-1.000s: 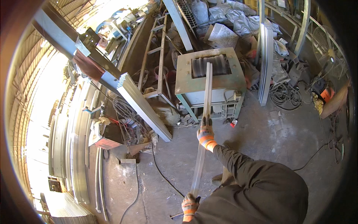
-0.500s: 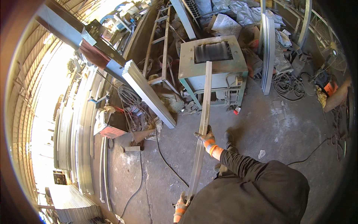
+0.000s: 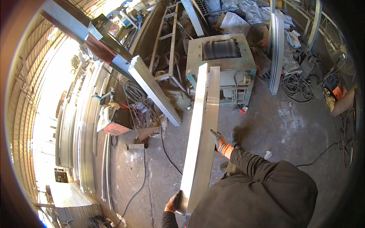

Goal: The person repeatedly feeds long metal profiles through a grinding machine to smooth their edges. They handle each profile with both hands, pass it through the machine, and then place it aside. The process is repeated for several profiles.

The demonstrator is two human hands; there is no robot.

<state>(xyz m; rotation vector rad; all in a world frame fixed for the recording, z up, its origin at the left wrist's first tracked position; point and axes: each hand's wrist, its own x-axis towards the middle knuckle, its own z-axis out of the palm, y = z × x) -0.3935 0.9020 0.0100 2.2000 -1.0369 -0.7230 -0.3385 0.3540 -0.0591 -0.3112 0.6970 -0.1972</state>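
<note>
In front of me slants a long silvery metal profile. Its left face shines brightly, its right face is duller, and a narrow dark gap parts them near the far end. My left hand, in a dark and orange glove, is closed on the left edge close to the near end. Farther up, my right hand, in a matching glove, grips the right edge, with part of its fingers hidden by the metal. The far end appears in front of a green-grey machine with a dark roller in its top opening.
A bundle of metal lengths leans at the left, and another stack stands right of the machine. Coiled cables lie at the right. A cable crosses the concrete floor. A red box stands at the left.
The metal profile has rolled from a narrow edge to two broad faces. Its far end has come off the machine's top opening toward me. My left hand has shifted left along its edge.
</note>
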